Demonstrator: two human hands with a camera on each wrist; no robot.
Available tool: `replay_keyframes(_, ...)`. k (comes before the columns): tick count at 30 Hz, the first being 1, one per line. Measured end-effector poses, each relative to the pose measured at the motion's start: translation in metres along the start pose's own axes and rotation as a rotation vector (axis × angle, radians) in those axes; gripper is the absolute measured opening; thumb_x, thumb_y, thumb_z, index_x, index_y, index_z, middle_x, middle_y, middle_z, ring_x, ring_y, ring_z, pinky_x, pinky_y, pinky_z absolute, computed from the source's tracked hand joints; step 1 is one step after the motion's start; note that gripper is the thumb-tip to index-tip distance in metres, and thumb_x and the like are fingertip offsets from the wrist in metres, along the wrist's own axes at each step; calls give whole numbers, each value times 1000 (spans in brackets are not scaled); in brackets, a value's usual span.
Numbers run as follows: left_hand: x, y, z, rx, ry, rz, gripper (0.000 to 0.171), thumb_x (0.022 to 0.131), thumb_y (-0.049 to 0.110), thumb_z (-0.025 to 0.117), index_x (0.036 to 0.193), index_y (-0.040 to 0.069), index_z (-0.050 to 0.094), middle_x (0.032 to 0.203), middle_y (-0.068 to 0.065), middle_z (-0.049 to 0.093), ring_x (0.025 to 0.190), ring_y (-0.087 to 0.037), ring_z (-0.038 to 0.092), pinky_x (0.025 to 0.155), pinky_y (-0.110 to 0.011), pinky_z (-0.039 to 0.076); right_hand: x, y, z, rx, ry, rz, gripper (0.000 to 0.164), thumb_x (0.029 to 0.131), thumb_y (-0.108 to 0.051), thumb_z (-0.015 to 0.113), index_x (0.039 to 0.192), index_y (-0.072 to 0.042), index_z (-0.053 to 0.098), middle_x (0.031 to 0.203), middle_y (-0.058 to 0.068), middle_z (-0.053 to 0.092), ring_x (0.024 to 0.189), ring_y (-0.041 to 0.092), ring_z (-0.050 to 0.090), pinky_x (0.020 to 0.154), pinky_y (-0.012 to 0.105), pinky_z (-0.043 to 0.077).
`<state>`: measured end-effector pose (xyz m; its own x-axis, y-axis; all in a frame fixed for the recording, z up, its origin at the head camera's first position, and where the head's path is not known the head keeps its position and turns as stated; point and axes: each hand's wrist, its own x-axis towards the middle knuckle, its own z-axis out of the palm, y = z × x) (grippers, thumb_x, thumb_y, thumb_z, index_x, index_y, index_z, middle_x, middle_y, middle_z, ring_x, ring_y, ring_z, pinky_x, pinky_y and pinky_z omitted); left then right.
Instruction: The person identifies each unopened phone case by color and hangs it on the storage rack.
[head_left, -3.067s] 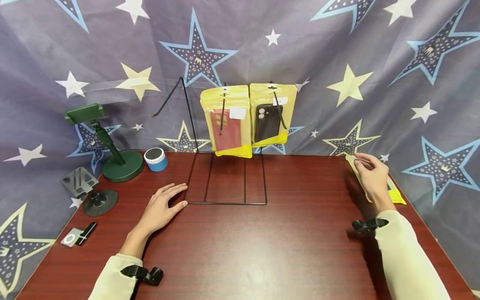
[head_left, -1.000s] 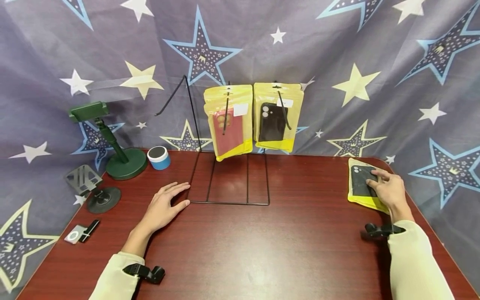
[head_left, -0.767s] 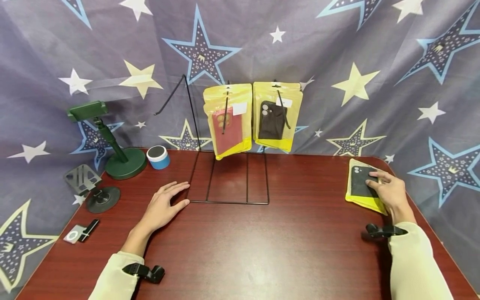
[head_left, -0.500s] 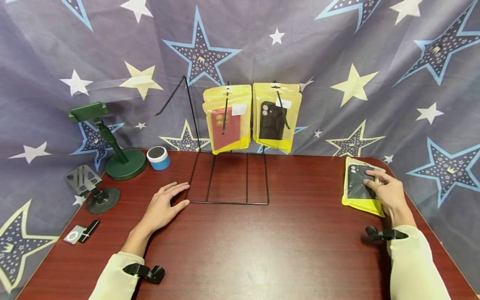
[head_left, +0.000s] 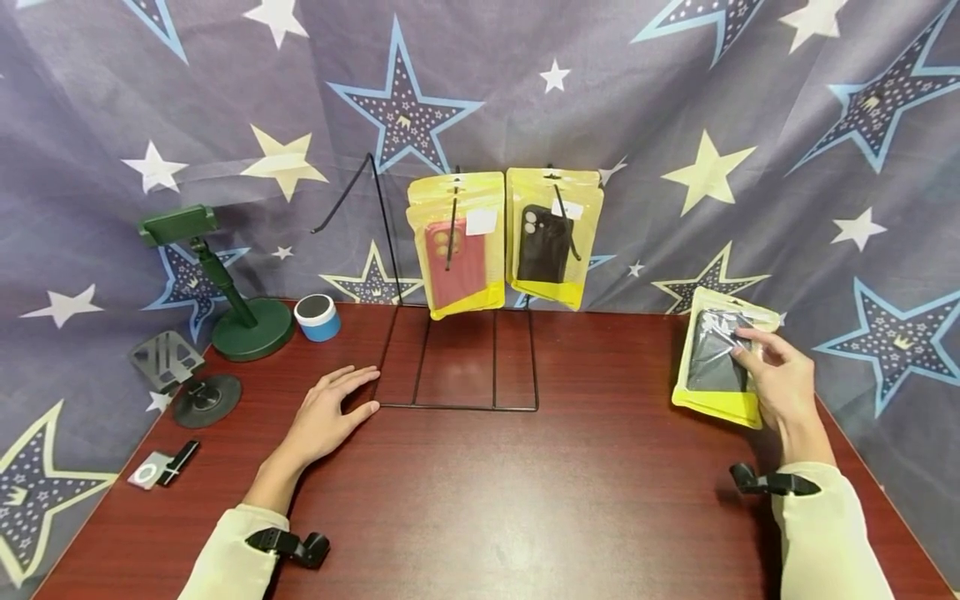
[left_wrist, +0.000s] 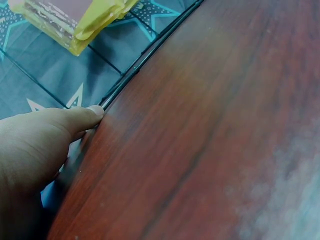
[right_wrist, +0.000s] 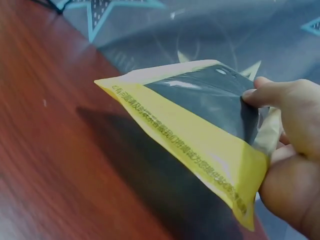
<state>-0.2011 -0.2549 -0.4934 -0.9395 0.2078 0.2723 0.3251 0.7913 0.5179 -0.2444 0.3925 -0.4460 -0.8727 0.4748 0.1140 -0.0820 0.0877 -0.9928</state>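
At the right side of the table, my right hand (head_left: pixel 783 379) pinches a yellow-edged clear pouch (head_left: pixel 731 408) by its right side, thumb on the front. A dark phone case (head_left: pixel 716 354) shows through the plastic. In the right wrist view the pouch (right_wrist: pixel 185 145) is tilted above the table, its shadow beneath. My left hand (head_left: pixel 322 412) rests at the left front of a black wire display rack (head_left: pixel 457 407), fingers extended, with the thumb touching the base wire in the left wrist view. On the rack's hooks hang pouches with a red phone case (head_left: pixel 461 271) and a black phone case (head_left: pixel 543 250) in front.
The rack's left hook (head_left: pixel 341 198) sticks out with nothing on it. To the left stand a green phone stand (head_left: pixel 251 329), a blue-and-white round tub (head_left: pixel 317 318) and a dark folding stand (head_left: pixel 206 400). A small clear-and-black item (head_left: pixel 161 467) lies nearer. A star-patterned curtain (head_left: pixel 645 100) hangs behind.
My right hand first held the pouch by its top edge, then gripped its right side as it lay on the table, and now has lifted it, tilted. My left hand stays put.
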Motion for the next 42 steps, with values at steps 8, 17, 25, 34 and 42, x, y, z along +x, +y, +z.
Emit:
replay_keyframes(8,1,2,0,-2,2,5,52,96,31,74,143,14,63,150,-10,60,146,-38,43,107,-67,33,-15,-30,17,117,7,-67,29,83,9,79,108,-5,81,72,-10,68,60,0,58,53,13,47)
replay_keyframes(17,1,2,1,-3,0,9,52,96,30,74,143,14,62,150,-10,60,146,-39,42,106,-67,33,-36,-61,35,171,-66,-111,36,82,12,78,115,-2,78,89,-6,77,69,2,71,58,16,56)
replay_keyframes(25,0,2,1,0,0,5,52,95,30,75,144,15,62,150,-11,60,146,-39,43,106,-67,33,-54,-80,52,238,-130,-290,33,81,17,75,113,8,75,96,-1,78,73,4,71,60,14,54)
replay_keyframes(34,-2,1,0,2,17,8,53,95,29,76,144,14,62,149,-11,60,144,-39,44,105,-67,34,-77,-99,70,332,-261,-499,32,81,23,70,112,15,72,105,5,72,86,9,68,72,14,53)
replay_keyframes(42,0,2,-1,-6,3,0,53,95,30,75,144,14,62,150,-10,60,145,-39,43,107,-67,33,-98,-112,85,406,-371,-636,34,77,33,62,109,23,68,97,9,71,88,17,59,74,19,48)
